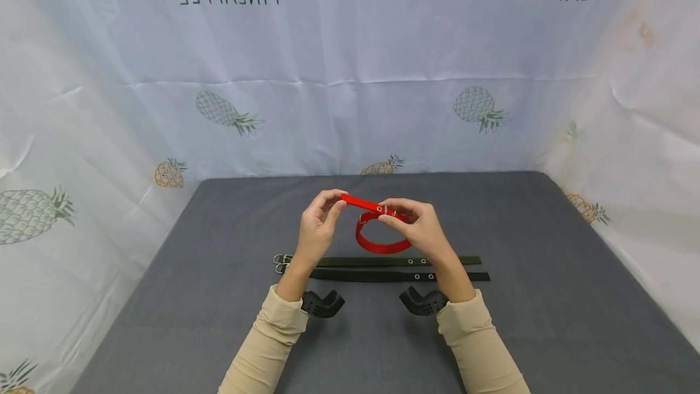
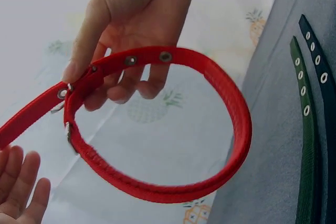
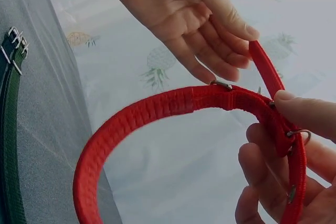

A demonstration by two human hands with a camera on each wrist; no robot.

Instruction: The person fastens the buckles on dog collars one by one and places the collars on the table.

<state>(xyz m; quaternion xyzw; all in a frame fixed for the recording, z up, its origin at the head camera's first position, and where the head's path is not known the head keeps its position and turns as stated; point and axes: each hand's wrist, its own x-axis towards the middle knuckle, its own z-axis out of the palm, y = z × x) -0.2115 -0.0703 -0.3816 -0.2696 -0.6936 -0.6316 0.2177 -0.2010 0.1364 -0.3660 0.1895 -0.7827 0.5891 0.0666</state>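
Red collar (image 1: 381, 230) pinched by left hand (image 1: 319, 224) and right hand (image 1: 420, 227) — buckle hidden behind fingers.

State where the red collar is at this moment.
In the head view, the red collar is held mid-table between the left hand and right hand, just behind two dark straps.

Both arms wear long beige sleeves of soft knit fabric, the left sleeve (image 1: 268, 345) and the right sleeve (image 1: 481, 348) each bunching into folds at the cuff. A black perforated plastic camera mount sits strapped under each wrist, the left mount (image 1: 322, 304) and the right mount (image 1: 422, 303). The hands are bare, without rings or gloves.
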